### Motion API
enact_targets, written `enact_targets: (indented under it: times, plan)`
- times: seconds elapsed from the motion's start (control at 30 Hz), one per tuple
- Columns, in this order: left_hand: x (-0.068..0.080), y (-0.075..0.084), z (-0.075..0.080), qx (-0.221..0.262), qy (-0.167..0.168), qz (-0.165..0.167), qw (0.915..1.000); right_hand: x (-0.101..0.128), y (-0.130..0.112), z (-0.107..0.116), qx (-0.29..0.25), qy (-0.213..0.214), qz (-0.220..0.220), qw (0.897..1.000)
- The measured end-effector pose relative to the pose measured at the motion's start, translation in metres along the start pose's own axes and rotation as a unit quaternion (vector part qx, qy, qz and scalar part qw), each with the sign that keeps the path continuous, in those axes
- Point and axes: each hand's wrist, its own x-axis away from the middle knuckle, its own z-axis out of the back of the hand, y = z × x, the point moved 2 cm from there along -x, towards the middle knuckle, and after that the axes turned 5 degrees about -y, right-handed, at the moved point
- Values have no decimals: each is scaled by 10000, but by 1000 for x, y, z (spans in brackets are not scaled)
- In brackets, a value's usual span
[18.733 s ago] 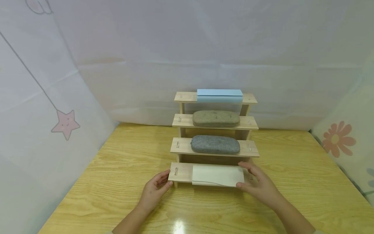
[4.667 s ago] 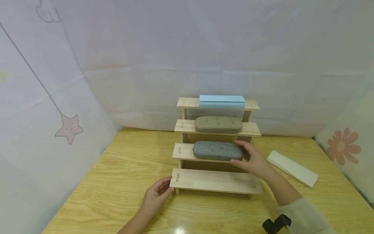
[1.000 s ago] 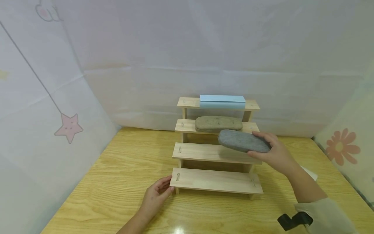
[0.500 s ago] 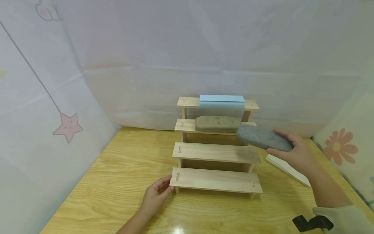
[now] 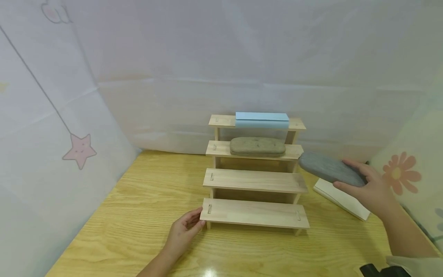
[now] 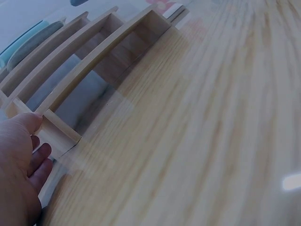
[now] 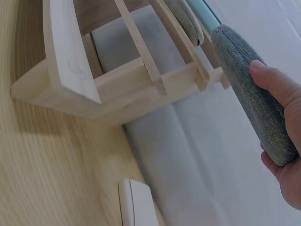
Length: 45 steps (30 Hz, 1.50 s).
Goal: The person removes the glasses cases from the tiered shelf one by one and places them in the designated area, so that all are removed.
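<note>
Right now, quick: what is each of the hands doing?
Left hand: open, fingers resting against the lowest step of the wooden rack.
Right hand: gripping the grey case, lifted off to the rack's right.

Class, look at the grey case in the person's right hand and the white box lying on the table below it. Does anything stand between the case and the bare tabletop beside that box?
Nothing visible does. The right hand holds the grey case in the air to the right of the wooden rack, above the white box. The table in front of the box lies bare.
</note>
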Motion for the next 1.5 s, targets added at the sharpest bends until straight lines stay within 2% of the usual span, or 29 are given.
enact_targets:
  times: [0.23, 0.47, 0.67, 0.97, 1.5]
  plan:
    - [0, 0, 0, 23, -47, 8, 10000, 9, 21, 2, 69, 101, 11, 9999]
    - [1, 1, 0, 36, -23, 31, 10000, 19, 44, 1, 124, 133, -238, 9996]
    - [1, 1, 0, 18, -10, 52, 10000, 25, 59, -8, 217, 67, -402, 9989]
    - [1, 2, 0, 31, 1, 61, 10000, 33, 77, -23, -46, -304, -865, 9958]
    - [1, 2, 0, 36, -49, -15, 10000, 38, 104, -47, -64, -200, -922, 9955]
